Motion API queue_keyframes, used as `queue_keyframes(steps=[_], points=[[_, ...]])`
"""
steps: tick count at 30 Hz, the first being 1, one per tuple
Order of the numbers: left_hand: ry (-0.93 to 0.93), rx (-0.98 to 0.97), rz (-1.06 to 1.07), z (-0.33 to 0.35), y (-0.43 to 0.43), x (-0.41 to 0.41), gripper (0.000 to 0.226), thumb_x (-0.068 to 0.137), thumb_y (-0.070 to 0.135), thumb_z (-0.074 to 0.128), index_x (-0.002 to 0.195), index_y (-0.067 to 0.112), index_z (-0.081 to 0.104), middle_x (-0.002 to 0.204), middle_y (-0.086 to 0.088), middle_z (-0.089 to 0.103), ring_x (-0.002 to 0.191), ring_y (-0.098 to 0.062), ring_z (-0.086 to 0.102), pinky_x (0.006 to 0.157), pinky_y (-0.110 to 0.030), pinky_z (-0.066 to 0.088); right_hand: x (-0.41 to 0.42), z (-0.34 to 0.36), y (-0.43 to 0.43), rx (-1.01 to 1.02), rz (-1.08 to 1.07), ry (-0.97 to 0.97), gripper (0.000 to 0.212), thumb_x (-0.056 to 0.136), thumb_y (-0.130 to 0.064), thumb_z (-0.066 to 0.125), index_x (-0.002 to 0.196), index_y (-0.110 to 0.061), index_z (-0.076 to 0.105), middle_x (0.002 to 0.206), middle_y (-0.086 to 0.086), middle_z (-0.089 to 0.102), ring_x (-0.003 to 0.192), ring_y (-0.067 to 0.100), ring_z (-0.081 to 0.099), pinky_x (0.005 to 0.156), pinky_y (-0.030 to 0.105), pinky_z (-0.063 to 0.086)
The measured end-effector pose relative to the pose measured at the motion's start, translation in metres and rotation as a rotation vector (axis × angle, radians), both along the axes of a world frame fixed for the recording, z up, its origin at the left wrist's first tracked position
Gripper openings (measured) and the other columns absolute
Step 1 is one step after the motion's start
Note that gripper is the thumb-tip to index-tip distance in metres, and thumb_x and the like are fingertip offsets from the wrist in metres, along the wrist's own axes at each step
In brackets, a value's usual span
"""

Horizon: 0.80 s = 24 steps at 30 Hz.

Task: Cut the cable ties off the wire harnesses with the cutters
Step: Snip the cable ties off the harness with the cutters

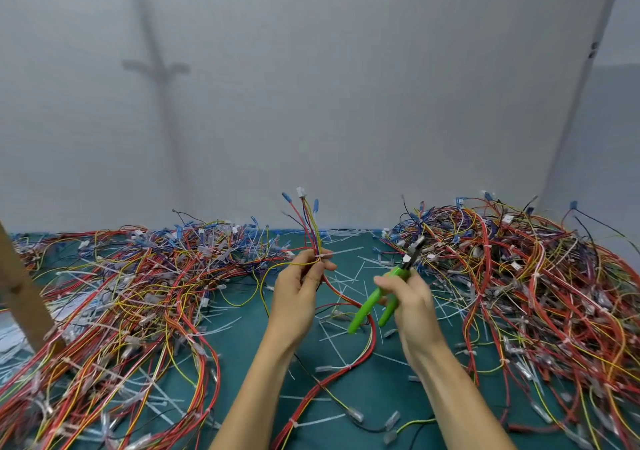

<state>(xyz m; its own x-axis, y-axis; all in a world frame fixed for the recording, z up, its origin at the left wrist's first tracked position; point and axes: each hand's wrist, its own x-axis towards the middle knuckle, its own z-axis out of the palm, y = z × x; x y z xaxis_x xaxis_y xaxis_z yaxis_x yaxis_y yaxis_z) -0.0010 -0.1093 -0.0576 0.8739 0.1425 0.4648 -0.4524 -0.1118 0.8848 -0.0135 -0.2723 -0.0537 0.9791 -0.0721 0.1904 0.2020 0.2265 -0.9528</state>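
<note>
Pinching harness (313,231), left hand (298,294); right hand (408,297) gripping cutters (381,297); green table (363,390), grey wall (346,86).

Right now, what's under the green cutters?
Below the cutters: teal mat littered with cut ties, plus a red harness loop running under the handles. Anything beneath the right hand is covered.

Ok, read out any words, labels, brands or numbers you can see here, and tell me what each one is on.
None can be read.
Green cutters in the right hand: no marking shows.
White connector on the wire harness held by the left hand: too small to tell.
Grey backdrop: no print.
</note>
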Motion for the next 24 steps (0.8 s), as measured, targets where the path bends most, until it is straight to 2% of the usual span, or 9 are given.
queue_keyframes(steps=[3, 5, 7, 10, 13, 15, 17, 19, 24], points=[[0.007, -0.022, 0.01, 0.003, 0.001, 0.0, 0.027, 0.097, 0.004, 0.054, 0.1, 0.027, 0.067, 0.091, 0.012, 0.071, 0.09, -0.003, 0.064, 0.082, -0.017, 0.05, -0.003, 0.002, 0.008, 0.034, 0.142, -0.002, 0.01, 0.087, -0.009, 0.048, 0.081, -0.015, 0.044, 0.083, 0.001, 0.043, 0.075, 0.012, 0.045, 0.077, 0.033, 0.042], [0.003, -0.033, 0.029, 0.005, 0.001, -0.001, 0.028, 0.096, 0.003, 0.055, 0.099, 0.028, 0.068, 0.095, 0.007, 0.069, 0.085, -0.001, 0.062, 0.08, -0.016, 0.048, -0.005, 0.005, 0.011, 0.021, 0.209, 0.011, 0.018, 0.096, -0.001, 0.037, 0.088, -0.012, 0.048, 0.084, 0.003, 0.048, 0.074, 0.013, 0.049, 0.073, 0.033, 0.049], [0.004, -0.035, 0.035, 0.006, 0.001, -0.002, 0.026, 0.096, 0.002, 0.054, 0.103, 0.023, 0.068, 0.098, 0.002, 0.068, 0.087, -0.004, 0.06, 0.081, -0.018, 0.047, -0.009, 0.007, 0.013, -0.04, 0.286, 0.025, 0.02, 0.1, -0.005, 0.035, 0.098, -0.011, 0.054, 0.084, 0.002, 0.056, 0.077, 0.015, 0.055, 0.075, 0.037, 0.054], [0.011, -0.016, 0.039, 0.007, 0.001, -0.004, 0.024, 0.098, 0.004, 0.052, 0.108, 0.02, 0.067, 0.106, -0.004, 0.067, 0.091, -0.01, 0.06, 0.084, -0.023, 0.048, -0.011, 0.007, 0.013, -0.173, 0.346, 0.055, 0.023, 0.105, -0.022, 0.037, 0.111, -0.015, 0.058, 0.088, 0.001, 0.062, 0.081, 0.018, 0.061, 0.08, 0.04, 0.051], [0.014, 0.006, 0.033, 0.008, 0.001, -0.005, 0.022, 0.098, 0.005, 0.052, 0.114, 0.013, 0.066, 0.111, -0.009, 0.066, 0.095, -0.012, 0.06, 0.083, -0.019, 0.047, -0.01, 0.008, 0.013, -0.305, 0.308, 0.074, 0.044, 0.095, -0.051, 0.042, 0.104, -0.014, 0.063, 0.077, 0.0, 0.063, 0.069, 0.02, 0.066, 0.067, 0.034, 0.052], [0.017, 0.035, 0.02, 0.009, 0.0, -0.006, 0.023, 0.098, 0.006, 0.052, 0.116, 0.009, 0.066, 0.109, -0.01, 0.066, 0.089, -0.009, 0.058, 0.079, -0.015, 0.045, -0.011, 0.007, 0.014, -0.424, 0.239, 0.059, 0.053, 0.085, -0.061, 0.043, 0.093, -0.012, 0.064, 0.066, 0.001, 0.063, 0.06, 0.022, 0.066, 0.055, 0.032, 0.05], [0.017, 0.065, 0.001, 0.009, -0.001, -0.007, 0.022, 0.098, 0.006, 0.053, 0.114, 0.011, 0.067, 0.098, -0.003, 0.067, 0.081, -0.004, 0.055, 0.075, -0.016, 0.043, -0.011, 0.005, 0.015, -0.483, 0.173, 0.037, 0.051, 0.09, -0.059, 0.043, 0.086, -0.012, 0.063, 0.059, 0.003, 0.062, 0.053, 0.025, 0.064, 0.047, 0.031, 0.049], [0.018, 0.073, 0.003, 0.01, -0.002, -0.007, 0.021, 0.098, 0.005, 0.053, 0.112, 0.01, 0.067, 0.089, 0.003, 0.063, 0.075, 0.001, 0.052, 0.072, -0.015, 0.04, -0.011, 0.002, 0.015, -0.56, 0.124, -0.009, 0.048, 0.098, -0.053, 0.04, 0.082, -0.014, 0.062, 0.056, 0.004, 0.062, 0.05, 0.027, 0.065, 0.045, 0.032, 0.049], [0.01, 0.119, 0.02, 0.011, -0.006, -0.009, 0.02, 0.097, 0.005, 0.053, 0.113, 0.008, 0.066, 0.097, 0.002, 0.064, 0.082, -0.002, 0.055, 0.078, -0.017, 0.041, -0.01, -0.002, 0.017, -0.692, 0.047, -0.092, 0.048, 0.101, -0.049, 0.037, 0.075, -0.017, 0.06, 0.057, 0.002, 0.065, 0.047, 0.02, 0.065, 0.048, 0.031, 0.051]])
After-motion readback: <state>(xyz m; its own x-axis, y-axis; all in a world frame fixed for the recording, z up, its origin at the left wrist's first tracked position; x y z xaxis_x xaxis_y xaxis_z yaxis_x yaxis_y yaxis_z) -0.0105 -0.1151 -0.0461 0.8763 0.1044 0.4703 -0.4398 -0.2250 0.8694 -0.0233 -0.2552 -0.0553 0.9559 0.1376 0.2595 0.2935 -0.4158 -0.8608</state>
